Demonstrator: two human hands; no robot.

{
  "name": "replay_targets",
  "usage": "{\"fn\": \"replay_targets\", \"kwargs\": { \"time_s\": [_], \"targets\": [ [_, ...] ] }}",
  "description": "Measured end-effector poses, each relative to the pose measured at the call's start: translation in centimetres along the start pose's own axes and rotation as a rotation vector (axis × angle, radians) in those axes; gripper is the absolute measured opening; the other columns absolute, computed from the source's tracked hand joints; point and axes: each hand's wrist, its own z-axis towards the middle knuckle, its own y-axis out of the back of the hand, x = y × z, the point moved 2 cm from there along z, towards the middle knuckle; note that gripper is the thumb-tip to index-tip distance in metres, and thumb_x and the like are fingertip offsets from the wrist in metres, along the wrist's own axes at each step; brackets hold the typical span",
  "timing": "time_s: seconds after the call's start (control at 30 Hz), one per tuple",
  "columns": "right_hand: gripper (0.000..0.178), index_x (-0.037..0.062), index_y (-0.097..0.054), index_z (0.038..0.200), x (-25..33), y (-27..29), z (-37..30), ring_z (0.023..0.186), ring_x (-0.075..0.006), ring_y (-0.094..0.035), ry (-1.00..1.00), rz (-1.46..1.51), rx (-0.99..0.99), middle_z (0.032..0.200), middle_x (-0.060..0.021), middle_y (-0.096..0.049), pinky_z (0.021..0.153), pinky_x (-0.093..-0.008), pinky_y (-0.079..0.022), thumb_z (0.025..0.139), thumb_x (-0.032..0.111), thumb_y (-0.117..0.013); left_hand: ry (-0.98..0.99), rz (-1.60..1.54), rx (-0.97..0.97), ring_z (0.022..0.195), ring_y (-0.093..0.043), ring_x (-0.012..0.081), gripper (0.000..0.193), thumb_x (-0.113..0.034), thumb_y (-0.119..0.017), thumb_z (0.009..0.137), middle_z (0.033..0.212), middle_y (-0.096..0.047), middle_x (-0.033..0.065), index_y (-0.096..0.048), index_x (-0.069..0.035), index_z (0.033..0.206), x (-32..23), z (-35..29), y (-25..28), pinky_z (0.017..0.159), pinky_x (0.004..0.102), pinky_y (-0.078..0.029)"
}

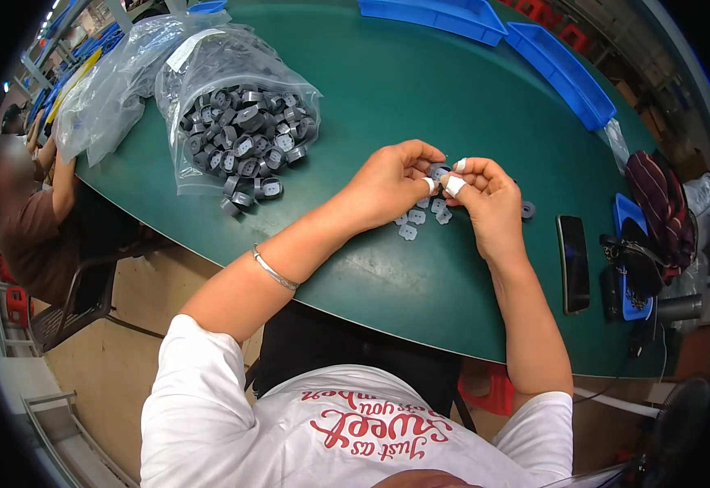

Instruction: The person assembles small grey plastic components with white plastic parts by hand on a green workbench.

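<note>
Green-topped table (371,106) spreads under and around both hands. Co-worker in a brown top (34,244) sits far left of the left hand, past the table's edge.

Clear zip bag (233,61), up and left of the left hand, lies with its mouth toward the wearer; a heap of dark grey round parts (249,134) fills it and spills out. A crumpled clear bag (111,114) lies farther left. Two long blue trays, one (436,18) ahead of the hands, the other (558,73) ahead and right, line the far edge.

Right of the right hand, well apart: maroon striped cloth (656,203), then a small blue tray (635,309) partly covered by a black pouch (635,256). Smartphone (573,264) lies between that tray and the right forearm.

Left hand (392,180): thumb and fingers pinch a grey round part (438,171), largely hidden by fingertips. Right hand (493,207), its thumb taped white, has thumb and forefinger drawn together at the same part; cannot tell what they grip.

Loose grey ring (527,211) just right of the right hand. Small light-grey plates (408,232) lie scattered between the hands, on the wearer's side.
</note>
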Motion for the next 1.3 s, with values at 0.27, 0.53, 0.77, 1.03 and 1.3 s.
{"fn": "replay_targets", "kwargs": {
  "time_s": [0.27, 0.53, 0.77, 1.03, 1.3],
  "targets": [
    [0.016, -0.0023, -0.057, 0.097, -0.4, -0.1, 0.0, 0.075, -0.0096, -0.061, 0.042, -0.044, -0.12, 0.083, -0.0058, -0.064, 0.066, -0.0217, -0.052, 0.083, -0.004, -0.064, 0.008, -0.106, 0.024, 0.091, -0.063, 0.0147, 0.033, 0.002, -0.06, 0.084, 0.101, -0.061, 0.0106, -0.053, 0.007, 0.116, 0.0, 0.1, -0.2, 0.082, 0.0267, -0.053],
    [0.012, -0.0043, -0.064, 0.097, -0.2, -0.1, -0.1, 0.08, -0.0095, -0.062, -0.039, -0.072, 0.016, 0.088, -0.0066, -0.066, 0.07, -0.0226, -0.051, 0.085, -0.002, -0.063, 0.154, -0.325, 0.005, 0.088, -0.064, 0.0137, 0.018, -0.001, -0.057, 0.088, 0.097, -0.063, 0.0091, -0.054, 0.003, 0.105, 0.7, 0.3, 0.0, 0.08, 0.0253, -0.055],
    [0.016, -0.0054, -0.061, 0.103, -0.3, -0.4, -0.1, 0.079, -0.011, -0.061, -0.003, 0.004, 0.043, 0.091, -0.008, -0.065, 0.071, -0.0245, -0.052, 0.087, -0.002, -0.06, 0.151, -0.253, -0.039, 0.082, -0.064, 0.0134, 0.017, -0.002, -0.057, 0.089, 0.094, -0.064, 0.0097, -0.054, 0.003, 0.105, 0.8, 0.3, 0.0, 0.075, 0.0242, -0.056],
    [0.014, -0.005, -0.059, 0.102, -0.3, -0.1, 0.0, 0.081, -0.0128, -0.062, -0.021, 0.011, 0.068, 0.094, -0.0089, -0.064, 0.073, -0.0253, -0.053, 0.089, -0.002, -0.059, 0.143, -0.208, -0.004, 0.075, -0.064, 0.0112, 0.022, -0.005, -0.057, 0.092, 0.09, -0.065, 0.0096, -0.055, 0.006, 0.11, 0.1, 0.2, -0.1, 0.071, 0.0231, -0.055],
    [0.016, -0.0055, -0.059, 0.106, -0.5, -0.3, 0.0, 0.083, -0.013, -0.062, -0.024, -0.007, 0.102, 0.095, -0.0094, -0.064, 0.076, -0.0258, -0.053, 0.093, 0.001, -0.053, 0.135, -0.155, -0.088, 0.075, -0.063, 0.0107, 0.022, -0.005, -0.058, 0.091, 0.09, -0.065, 0.0094, -0.057, 0.007, 0.11, 0.3, 0.0, 0.0, 0.07, 0.0232, -0.055]
  ]
}}
